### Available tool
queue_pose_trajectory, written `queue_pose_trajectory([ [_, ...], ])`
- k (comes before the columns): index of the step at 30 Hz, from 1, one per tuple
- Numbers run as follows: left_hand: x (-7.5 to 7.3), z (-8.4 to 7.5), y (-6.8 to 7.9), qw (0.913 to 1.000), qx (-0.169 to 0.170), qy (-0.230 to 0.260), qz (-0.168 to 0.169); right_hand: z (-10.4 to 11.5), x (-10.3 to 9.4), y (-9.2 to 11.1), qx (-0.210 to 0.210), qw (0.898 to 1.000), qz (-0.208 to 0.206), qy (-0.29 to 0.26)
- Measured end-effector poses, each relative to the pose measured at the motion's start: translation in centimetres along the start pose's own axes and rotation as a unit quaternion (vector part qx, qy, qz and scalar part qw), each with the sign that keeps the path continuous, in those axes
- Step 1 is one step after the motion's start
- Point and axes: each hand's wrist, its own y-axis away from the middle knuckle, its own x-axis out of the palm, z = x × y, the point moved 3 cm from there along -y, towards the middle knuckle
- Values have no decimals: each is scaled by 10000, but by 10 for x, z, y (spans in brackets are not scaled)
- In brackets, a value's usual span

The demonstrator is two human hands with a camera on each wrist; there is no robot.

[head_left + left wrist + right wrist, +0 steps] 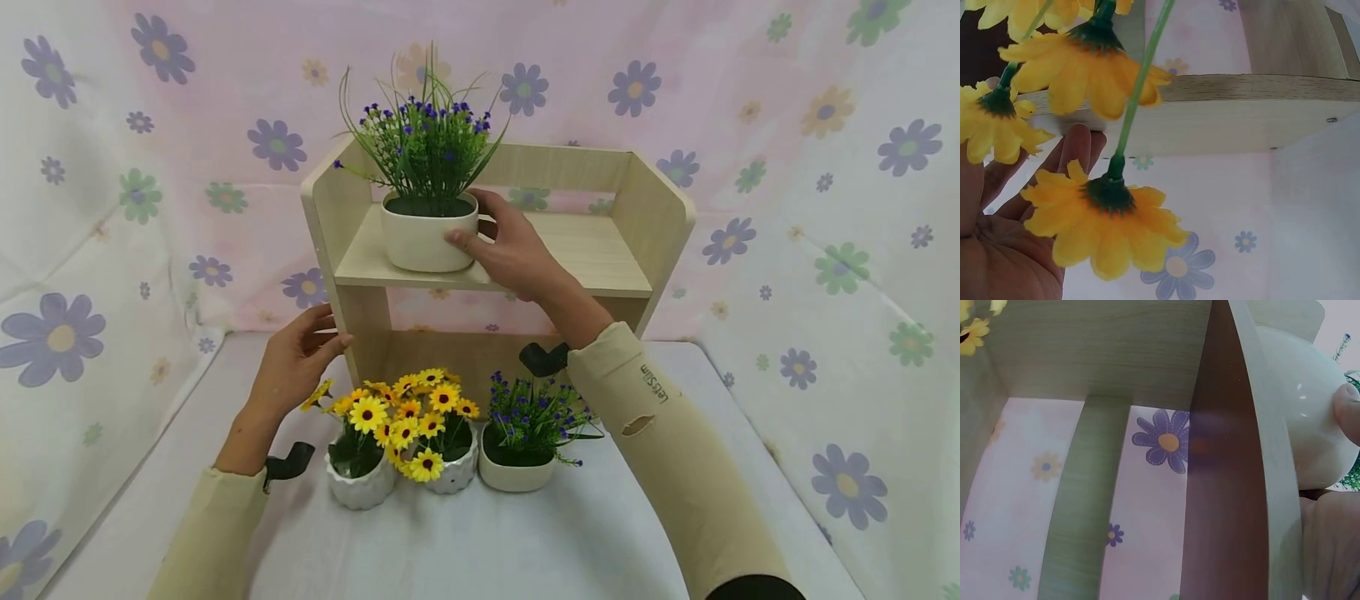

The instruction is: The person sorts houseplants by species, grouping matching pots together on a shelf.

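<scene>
My right hand (517, 246) grips the right end of an oval white flowerpot (429, 240) with grass and small purple flowers, its thumb in front. The pot is at the left of the wooden shelf's upper board (570, 250); whether it bears fully on the board I cannot tell. My left hand (291, 362) holds the front edge of the shelf's left side panel (324, 217), thumb at the edge and fingers against the outer face. In the left wrist view, yellow flowers (1110, 231) partly cover this hand. The right wrist view shows the pot's glossy side (1310, 412) and my thumb.
On the white table (450, 558) before the shelf stand two ruffled white pots of yellow flowers (360, 487) and a second oval pot (517, 475) with purple flowers. The right forearm passes above that pot. Flower-printed cloth (787, 167) hangs behind and at both sides.
</scene>
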Motion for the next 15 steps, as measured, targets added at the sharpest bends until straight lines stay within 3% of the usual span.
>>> queue_pose_trajectory([
  [15,1,-1,0,9999,83,59,4,0,22,-23,103,9998,-13,159],
])
